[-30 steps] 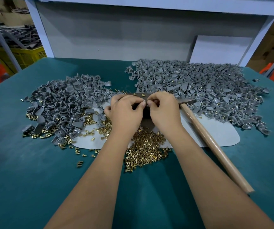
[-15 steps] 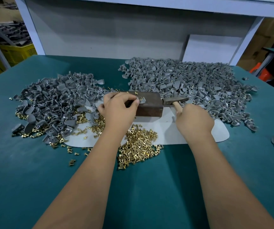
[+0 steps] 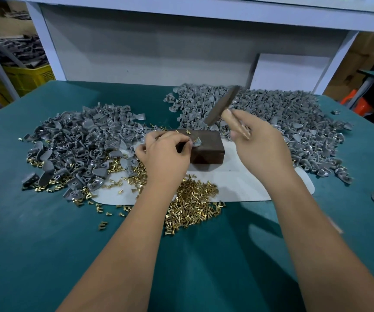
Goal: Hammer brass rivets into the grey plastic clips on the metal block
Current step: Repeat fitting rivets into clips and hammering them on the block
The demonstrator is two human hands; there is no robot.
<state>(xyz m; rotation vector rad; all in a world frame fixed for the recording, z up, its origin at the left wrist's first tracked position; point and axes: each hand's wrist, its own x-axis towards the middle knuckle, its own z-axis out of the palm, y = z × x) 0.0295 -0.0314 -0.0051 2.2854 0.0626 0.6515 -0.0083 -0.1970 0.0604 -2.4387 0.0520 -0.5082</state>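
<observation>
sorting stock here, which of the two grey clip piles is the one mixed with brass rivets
The left pile of grey clips: loose brass rivets lie among and along its near edge. The right pile shows grey clips with hardly any loose brass.

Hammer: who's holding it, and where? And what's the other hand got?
The right hand grips the hammer by its wooden handle, close under the head. The left hand pinches a grey clip by its edge on the block.

I see the block [image 3: 206, 146] on a mat [image 3: 237, 185] mid-table [image 3: 46, 244], one clip [image 3: 196, 142] on its top. Clip heaps lie left [image 3: 80, 143] and behind-right [image 3: 282, 122]; rivets [image 3: 192, 206] lie before it.
</observation>
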